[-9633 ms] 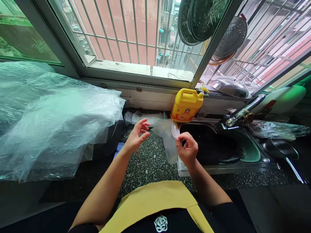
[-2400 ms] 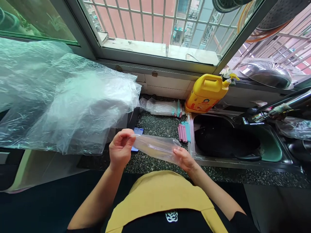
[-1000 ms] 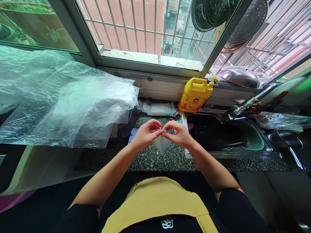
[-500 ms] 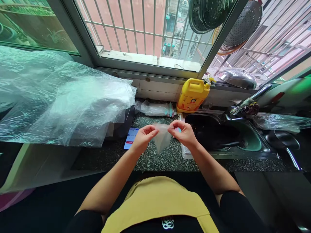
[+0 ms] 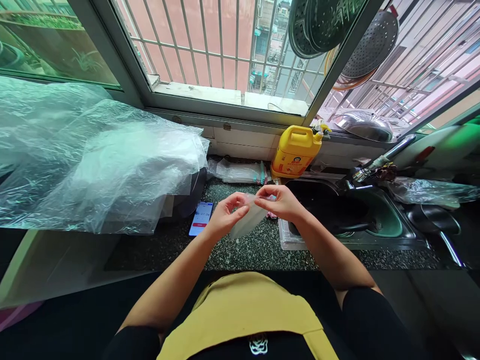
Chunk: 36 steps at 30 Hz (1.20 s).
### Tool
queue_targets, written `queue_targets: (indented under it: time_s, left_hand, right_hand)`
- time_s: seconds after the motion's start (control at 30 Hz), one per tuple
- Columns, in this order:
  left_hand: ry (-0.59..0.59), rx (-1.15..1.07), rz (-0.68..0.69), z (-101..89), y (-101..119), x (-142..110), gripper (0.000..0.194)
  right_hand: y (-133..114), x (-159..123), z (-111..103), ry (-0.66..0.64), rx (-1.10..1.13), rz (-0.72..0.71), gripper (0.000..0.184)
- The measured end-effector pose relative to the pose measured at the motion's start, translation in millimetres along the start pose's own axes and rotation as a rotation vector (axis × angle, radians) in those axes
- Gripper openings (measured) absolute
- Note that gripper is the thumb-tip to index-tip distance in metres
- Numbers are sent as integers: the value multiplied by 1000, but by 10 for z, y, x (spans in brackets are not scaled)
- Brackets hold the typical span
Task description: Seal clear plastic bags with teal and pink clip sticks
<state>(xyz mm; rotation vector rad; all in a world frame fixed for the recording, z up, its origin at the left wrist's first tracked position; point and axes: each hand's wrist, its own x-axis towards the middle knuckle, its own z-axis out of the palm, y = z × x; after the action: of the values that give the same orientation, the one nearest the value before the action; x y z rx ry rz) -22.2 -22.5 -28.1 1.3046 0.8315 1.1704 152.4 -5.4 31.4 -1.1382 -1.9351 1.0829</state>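
Note:
A small translucent whitish bag hangs above the speckled counter, its top edge pinched in both hands. My left hand is closed on its upper left, thumb against bent fingers. Close beside it, my right hand grips the upper right corner between thumb and fingers. The bag slants down toward the left, and my fingers cover part of its top. Just left of my left hand, a phone with a lit timer lies on the counter.
Large clear plastic sheeting covers the left side. Behind my hands lie flat plastic bags and a yellow jug. To the right is a sink holding a dark pan. A clear plastic tray sits at the sink's left edge.
My hands have come closer together, with the left shifted slightly right and the right slightly left. The bag's lower part has swung to the left.

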Motion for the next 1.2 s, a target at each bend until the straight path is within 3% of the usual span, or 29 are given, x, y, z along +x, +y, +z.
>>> queue_targets:
  time_s: [0.13,0.27,0.4,0.53,0.67,0.73,0.8,0.97,1.07,1.2]
  left_hand:
    - [-66,-65,-120,-76,-174,-4,61]
    - [-104,40,-209,-127,-330,-66,42]
    - [-73,44,-107,-158,-413,-154,39]
    - [-118,-7,-40,-234,-444,-174,34]
    - [-199,-221,-4,-285,-438,-91,77]
    - [-224,-202,73,-286,-422,-44,85]
    - [-200,-96,168,-285,-396,-15,77]
    - [-190,311,375,-331,-270,-19,31]
    - [-242,430,486,-378,-202,-26,30]
    - [-272,374,487,-427,-201,-6,34]
  right_hand:
    - [2,46,-31,43,21,-7,17]
    - [11,103,-94,71,45,36,18]
    - [43,155,-106,72,75,94,20]
    - [58,197,-55,39,137,159,23]
    - [45,256,-19,12,208,182,28]
    - [43,291,-18,7,229,188,30]
    - [52,325,-23,6,238,199,31]
    - [101,383,-25,-33,248,228,30]
    - [99,395,-11,-39,252,221,30]
    - [37,373,-13,-46,274,188,30]
